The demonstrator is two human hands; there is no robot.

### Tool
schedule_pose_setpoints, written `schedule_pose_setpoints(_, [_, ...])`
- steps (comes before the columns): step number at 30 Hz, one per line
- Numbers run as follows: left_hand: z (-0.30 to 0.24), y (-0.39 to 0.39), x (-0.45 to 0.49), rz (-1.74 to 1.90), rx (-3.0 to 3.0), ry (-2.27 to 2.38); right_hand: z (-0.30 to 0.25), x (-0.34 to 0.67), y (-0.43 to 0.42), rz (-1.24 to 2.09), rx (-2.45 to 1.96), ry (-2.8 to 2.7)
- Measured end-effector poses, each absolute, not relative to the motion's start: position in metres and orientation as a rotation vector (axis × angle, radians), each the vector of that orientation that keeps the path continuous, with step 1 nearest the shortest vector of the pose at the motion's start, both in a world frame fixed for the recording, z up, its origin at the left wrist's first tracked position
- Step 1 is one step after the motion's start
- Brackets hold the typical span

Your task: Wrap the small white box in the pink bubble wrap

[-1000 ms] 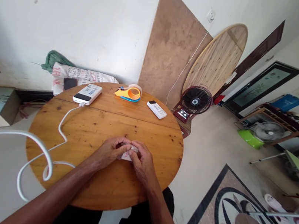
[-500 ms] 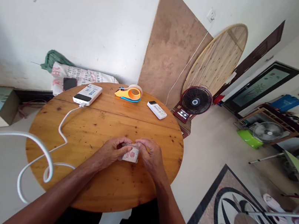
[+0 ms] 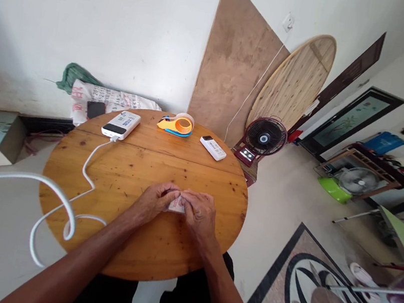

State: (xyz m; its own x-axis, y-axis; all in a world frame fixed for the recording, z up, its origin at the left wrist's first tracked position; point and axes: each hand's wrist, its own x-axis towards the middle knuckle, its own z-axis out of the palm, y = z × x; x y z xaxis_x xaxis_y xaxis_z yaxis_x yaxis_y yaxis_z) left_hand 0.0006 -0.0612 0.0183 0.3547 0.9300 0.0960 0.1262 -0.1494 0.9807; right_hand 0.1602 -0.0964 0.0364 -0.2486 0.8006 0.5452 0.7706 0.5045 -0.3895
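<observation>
A small white pack with red print (image 3: pixel 177 205) is between my two hands, low over the round table's near middle; clear wrapping showed around it a moment ago. My left hand (image 3: pixel 155 202) grips its left side, thumb on top and fingers curled behind. At the right end, my right hand (image 3: pixel 198 214) is closed over the pack, and its fingers cover much of the top. Only the front part of the pack shows, so what kind of pack it is cannot be made out.
On the wooden table (image 3: pixel 139 162) lie a white power bank (image 3: pixel 121 124) with a white cable (image 3: pixel 87 167), an orange and blue tape dispenser (image 3: pixel 176 124) and a smaller white power bank (image 3: pixel 212 148). A dark red fan (image 3: pixel 264 138) stands beyond the right edge.
My right hand has moved over the pack's top and right side, fingers now laid across it. Less of the printed face shows. The view has shifted slightly.
</observation>
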Motion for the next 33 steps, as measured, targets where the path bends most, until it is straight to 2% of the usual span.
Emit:
schedule_pose_setpoints(6, [0.012, -0.056, 0.001, 0.991, 1.848, 1.077, 0.020, 0.167, -0.110, -0.140, -1.291, -2.178])
schedule_pose_setpoints(12, [0.012, -0.053, 0.004, 0.952, 1.881, 1.233, 0.016, 0.169, -0.109, -0.317, -1.408, -2.231])
schedule_pose_setpoints(19, [0.007, -0.055, 0.004, 1.069, 1.719, 1.281, 0.016, 0.168, -0.100, -0.321, -1.377, -2.211])
schedule_pose_setpoints(33, [0.012, -0.057, 0.004, 1.047, 1.681, 1.195, 0.017, 0.159, -0.103, -0.353, -1.306, -2.137])
